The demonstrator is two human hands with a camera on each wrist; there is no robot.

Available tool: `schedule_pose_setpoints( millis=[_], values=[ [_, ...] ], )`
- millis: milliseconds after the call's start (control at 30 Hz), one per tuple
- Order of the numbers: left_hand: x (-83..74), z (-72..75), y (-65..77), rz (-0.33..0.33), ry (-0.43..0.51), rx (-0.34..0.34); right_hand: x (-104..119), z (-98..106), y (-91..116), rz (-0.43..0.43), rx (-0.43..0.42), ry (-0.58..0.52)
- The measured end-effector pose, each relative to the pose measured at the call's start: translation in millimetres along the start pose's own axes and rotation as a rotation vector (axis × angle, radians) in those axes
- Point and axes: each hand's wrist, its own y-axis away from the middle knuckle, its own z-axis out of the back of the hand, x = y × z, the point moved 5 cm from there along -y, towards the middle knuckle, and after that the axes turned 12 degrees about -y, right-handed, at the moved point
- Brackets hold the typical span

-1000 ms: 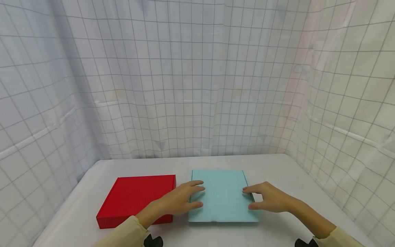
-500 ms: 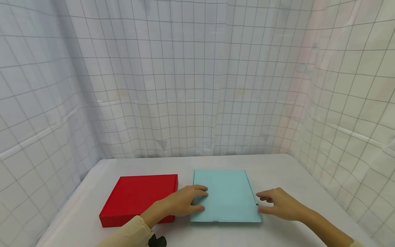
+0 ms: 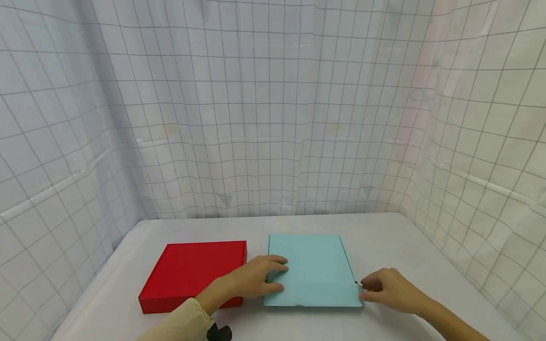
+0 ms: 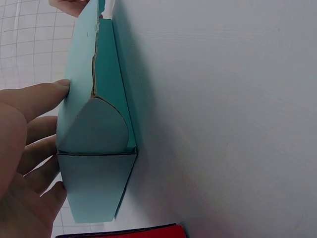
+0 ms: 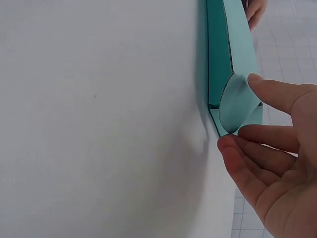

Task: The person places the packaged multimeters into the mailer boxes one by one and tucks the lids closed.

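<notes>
A light blue cardboard box (image 3: 315,270) lies flat on the white table, its lid down over the top. My left hand (image 3: 258,276) rests on the lid's left part with fingers spread; in the left wrist view its thumb (image 4: 59,87) touches the box near a rounded flap (image 4: 99,129). At the front right corner, my right hand (image 3: 392,290) has curled fingers and pinches the small rounded side flap (image 5: 237,106), which stands out sideways. From the right wrist, thumb and fingertips are seen at that flap, beside a narrow gap along the box's front.
A closed red box (image 3: 196,270) lies to the left, just beside my left hand and forearm. White gridded curtains (image 3: 273,118) surround the white table (image 3: 204,229) at the back and sides.
My right hand has moved right and toward me, off the lid's right edge to the front right corner flap, and its fingers have curled. The left hand stays on the lid.
</notes>
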Motion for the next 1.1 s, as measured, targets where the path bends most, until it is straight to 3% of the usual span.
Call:
schedule_pose_setpoints(
  millis=[200, 400, 667, 1100],
  values=[
    [0.4, 1.2, -0.8, -0.005, 0.013, 0.003, -5, -6, 0, -0.082, 0.006, -0.058],
    [0.4, 0.7, -2.8, -0.023, 0.011, 0.006, -10, -13, 1, -0.19, 0.02, -0.253],
    [2.7, -1.0, -3.9, -0.021, 0.012, 0.03, -16, -18, 3, -0.282, 0.056, -0.397],
    [1.9, 2.4, -5.7, 0.0, 0.033, 0.044, -15, -20, 0, -0.349, 0.056, -0.571]
  ],
)
